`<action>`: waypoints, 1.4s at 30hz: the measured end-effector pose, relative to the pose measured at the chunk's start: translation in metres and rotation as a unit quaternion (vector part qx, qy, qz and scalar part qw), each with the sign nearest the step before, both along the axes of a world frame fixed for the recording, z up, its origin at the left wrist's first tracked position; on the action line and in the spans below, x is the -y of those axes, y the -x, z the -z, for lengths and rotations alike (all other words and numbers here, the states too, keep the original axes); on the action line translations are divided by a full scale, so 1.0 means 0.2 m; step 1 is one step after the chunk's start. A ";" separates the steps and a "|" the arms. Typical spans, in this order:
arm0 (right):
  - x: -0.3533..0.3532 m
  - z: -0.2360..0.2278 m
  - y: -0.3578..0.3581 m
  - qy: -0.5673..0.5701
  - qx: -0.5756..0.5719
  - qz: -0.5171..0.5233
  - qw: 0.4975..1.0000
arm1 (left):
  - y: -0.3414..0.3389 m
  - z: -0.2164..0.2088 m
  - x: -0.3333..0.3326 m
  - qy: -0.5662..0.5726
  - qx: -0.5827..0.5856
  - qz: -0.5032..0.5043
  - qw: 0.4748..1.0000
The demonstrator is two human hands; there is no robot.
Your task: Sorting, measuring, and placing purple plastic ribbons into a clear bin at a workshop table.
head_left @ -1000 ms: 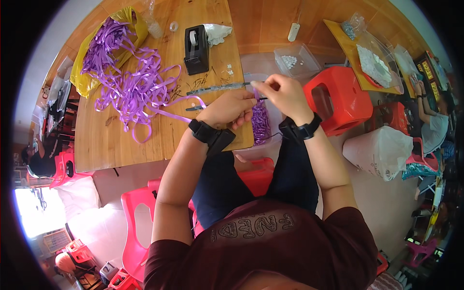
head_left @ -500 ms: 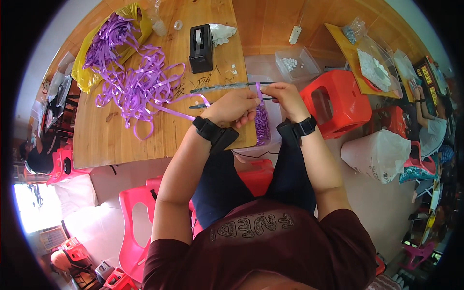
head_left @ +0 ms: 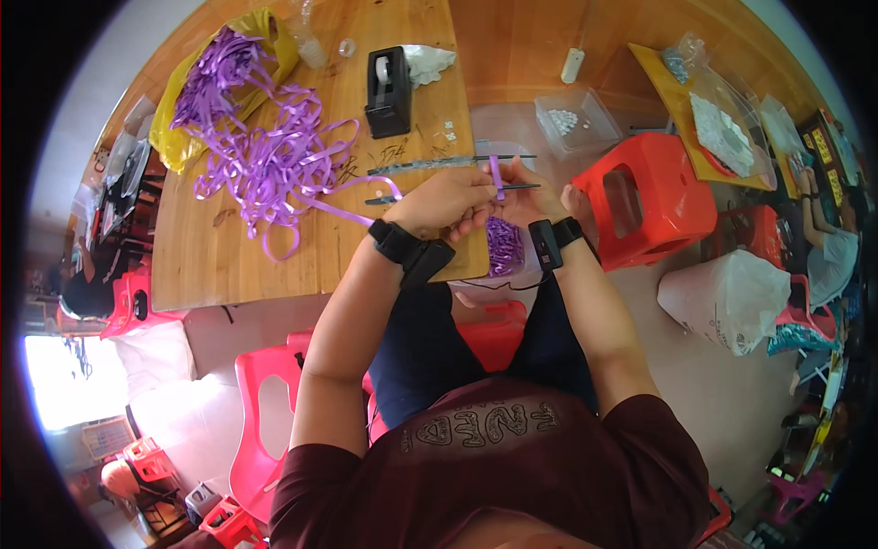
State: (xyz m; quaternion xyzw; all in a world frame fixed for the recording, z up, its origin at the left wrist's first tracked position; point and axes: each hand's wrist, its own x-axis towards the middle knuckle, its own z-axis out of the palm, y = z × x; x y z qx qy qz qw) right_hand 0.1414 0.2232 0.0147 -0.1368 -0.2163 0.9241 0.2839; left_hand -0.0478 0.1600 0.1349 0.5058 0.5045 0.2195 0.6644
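Note:
My left hand [head_left: 448,203] is closed at the right edge of the wooden table, its fingertips pinching a purple ribbon [head_left: 343,213] that trails from a loose heap. A short loop of ribbon [head_left: 496,174] stands across two thin dark rods, the upper rod [head_left: 425,166] wrapped in clear tape and the lower rod [head_left: 377,200] beside my left hand. My right hand [head_left: 538,197] is just right of the loop with palm turned up and fingers loosened, some of them hidden by the lower rod. Below my hands, a clear bin holds folded purple ribbon pieces [head_left: 505,247].
On the table [head_left: 238,284] are a ribbon heap [head_left: 265,165], a yellow bag [head_left: 174,142] and a black tape dispenser [head_left: 389,101]. A red stool [head_left: 645,201] stands right, near a clear box of white pieces [head_left: 585,137]. A white sack [head_left: 727,297] and other people are farther right.
My right hand has let go of its pinch by the ribbon loop and turned palm up. My left hand stays at the ribbon. The whole view has shifted slightly.

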 end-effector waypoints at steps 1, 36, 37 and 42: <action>-0.01 0.00 0.03 -0.020 -0.056 -0.005 0.998 | 0.00 0.00 0.00 -0.017 0.010 0.014 1.000; 0.68 -0.30 -0.05 -0.272 0.353 0.167 0.880 | 0.12 -0.15 0.94 -0.558 -0.201 -0.039 0.804; 0.72 -0.33 -0.03 -0.272 0.354 0.168 0.879 | 0.09 -0.14 0.95 -0.563 -0.187 -0.037 0.804; 0.78 -0.46 0.00 -0.281 0.344 0.044 0.895 | 0.01 -0.03 1.01 -0.600 -0.147 0.006 0.787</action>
